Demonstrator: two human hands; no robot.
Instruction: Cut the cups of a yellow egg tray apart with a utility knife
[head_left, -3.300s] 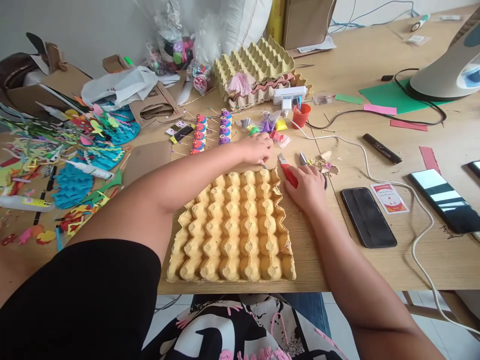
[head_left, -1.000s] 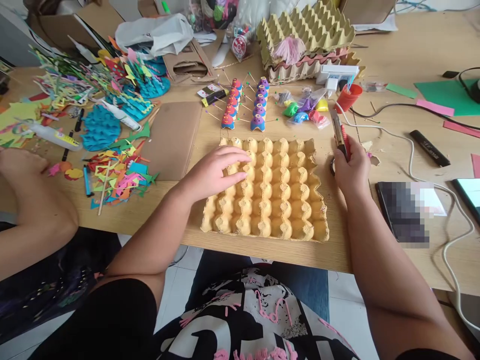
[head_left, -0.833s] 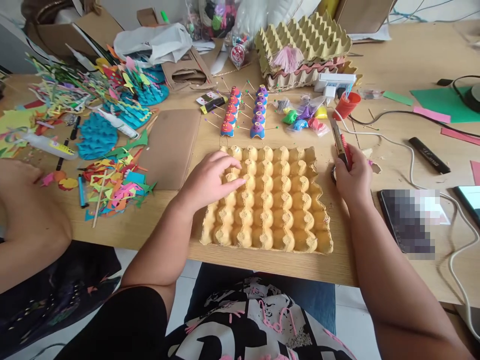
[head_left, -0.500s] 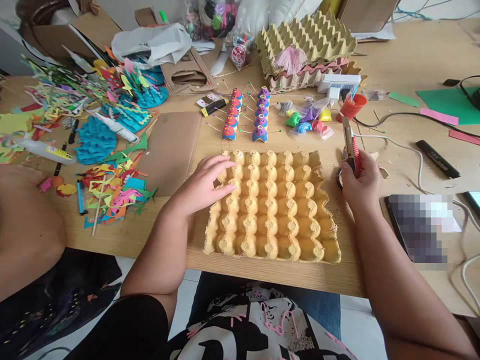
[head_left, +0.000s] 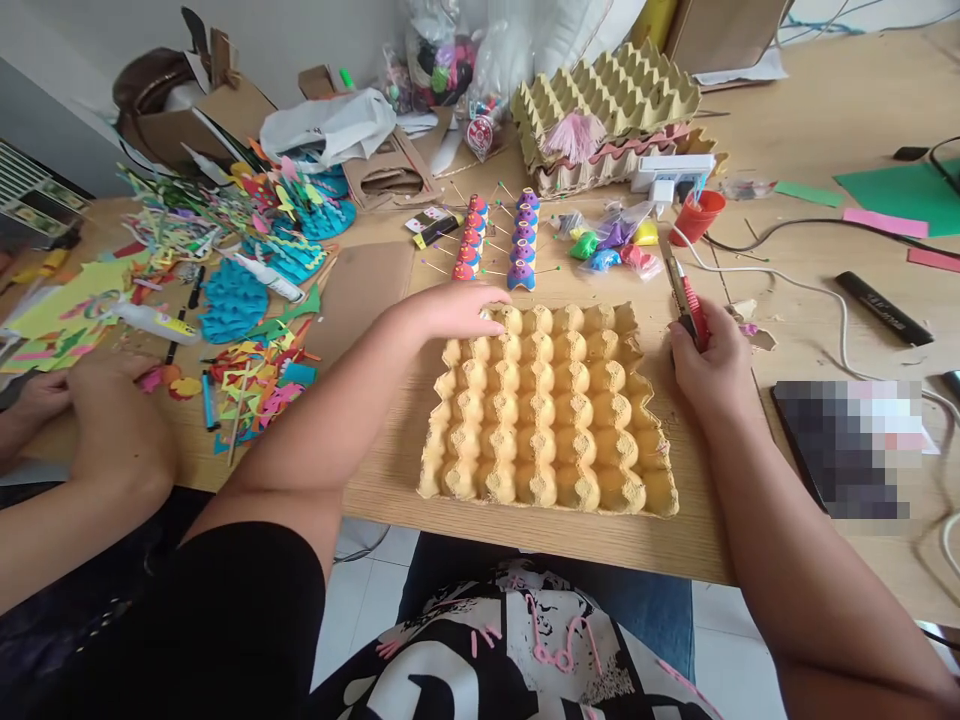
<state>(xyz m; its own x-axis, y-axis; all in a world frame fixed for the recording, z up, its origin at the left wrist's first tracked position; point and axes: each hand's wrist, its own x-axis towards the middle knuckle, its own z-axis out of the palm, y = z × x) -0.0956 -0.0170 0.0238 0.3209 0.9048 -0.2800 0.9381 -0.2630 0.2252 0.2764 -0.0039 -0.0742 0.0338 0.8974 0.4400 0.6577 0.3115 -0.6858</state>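
Yellow egg tray [head_left: 555, 410] flat, bumps up, on near side of purple caterpillar [head_left: 523, 245], between the hands.
Long axis looks left-right, near edge roughly along table edge [head_left: 525, 525]. Left hand [head_left: 469, 312], near-left of caterpillar, over tray's far-left corner, thumb apart from fingers; contact can't tell. Right hand [head_left: 712, 355], near-right of caterpillar, just beside tray's right side, closed round red cutter [head_left: 694, 312], tip pointing away.

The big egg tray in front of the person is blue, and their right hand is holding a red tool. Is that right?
Not quite: the egg tray is yellow, not blue, as the head view shows. The right hand is holding a red tool.
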